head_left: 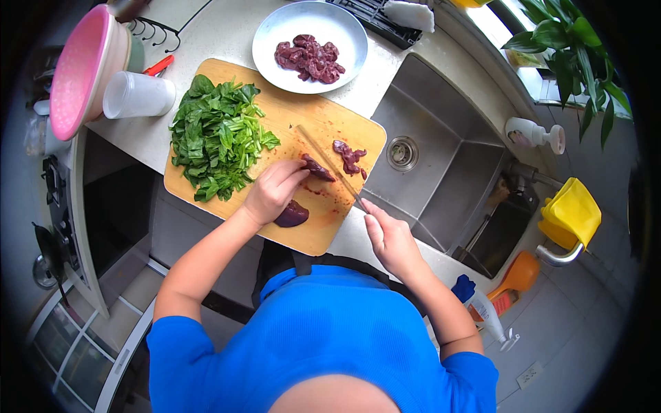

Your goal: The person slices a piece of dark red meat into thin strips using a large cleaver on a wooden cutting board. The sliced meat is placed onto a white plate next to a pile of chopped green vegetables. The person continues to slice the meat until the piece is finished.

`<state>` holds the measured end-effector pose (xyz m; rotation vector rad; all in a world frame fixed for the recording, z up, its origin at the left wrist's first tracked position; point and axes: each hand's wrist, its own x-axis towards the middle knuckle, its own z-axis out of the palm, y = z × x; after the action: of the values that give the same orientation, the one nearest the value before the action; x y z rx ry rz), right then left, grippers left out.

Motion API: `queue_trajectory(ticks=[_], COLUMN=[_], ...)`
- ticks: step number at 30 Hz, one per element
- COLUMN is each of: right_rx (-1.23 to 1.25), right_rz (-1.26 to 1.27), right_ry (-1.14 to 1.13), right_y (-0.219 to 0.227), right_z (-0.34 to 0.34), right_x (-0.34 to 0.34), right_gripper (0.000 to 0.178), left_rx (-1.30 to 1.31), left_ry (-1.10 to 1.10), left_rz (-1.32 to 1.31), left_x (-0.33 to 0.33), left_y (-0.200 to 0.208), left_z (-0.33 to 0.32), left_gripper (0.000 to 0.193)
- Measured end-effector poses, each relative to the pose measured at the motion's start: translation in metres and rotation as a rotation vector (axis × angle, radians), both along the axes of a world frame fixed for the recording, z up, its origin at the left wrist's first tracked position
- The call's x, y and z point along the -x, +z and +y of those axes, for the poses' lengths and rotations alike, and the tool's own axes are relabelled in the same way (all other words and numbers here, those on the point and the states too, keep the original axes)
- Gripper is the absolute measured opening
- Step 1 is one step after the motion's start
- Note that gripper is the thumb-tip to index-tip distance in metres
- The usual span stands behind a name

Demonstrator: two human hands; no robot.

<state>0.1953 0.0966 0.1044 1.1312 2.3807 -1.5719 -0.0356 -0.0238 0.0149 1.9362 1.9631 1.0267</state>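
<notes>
- Fingers (292,172) of the left hand (267,194) are being closed upon dark meat (318,168).
- A knife (330,160) is being gripped by the right hand (392,237), beside the board's (317,230) right edge.

I'm in a kitchen, most likely a home one, since my pale counter (224,38) has a steel sink (423,103) set into it and carries a wooden chopping board (286,113) with chopped greens (217,134) and dark red meat (319,168) under my knife (330,155). A yellow cloth (575,212), a spray bottle (486,315) and a leafy plant (575,51) near the window (505,31) add to the domestic look. At the warped left rim, what seems to be a stove (55,189) fits too.
</notes>
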Motion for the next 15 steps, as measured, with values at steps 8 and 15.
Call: queue_trajectory(ticks=[8,15], right_rx=[-0.07,-0.186], right_rz=[-0.1,-0.232], right_ry=[0.141,0.27], right_y=[-0.002,0.008], right_z=[-0.008,0.003], right_x=[-0.005,0.004], right_gripper=[0.041,0.044], left_rx=[0.027,-0.004], left_ry=[-0.004,0.017], left_rz=[-0.048,-0.01], left_x=[0.001,0.0], left_y=[-0.017,-0.022], left_z=[0.0,0.002], left_gripper=[0.022,0.023])
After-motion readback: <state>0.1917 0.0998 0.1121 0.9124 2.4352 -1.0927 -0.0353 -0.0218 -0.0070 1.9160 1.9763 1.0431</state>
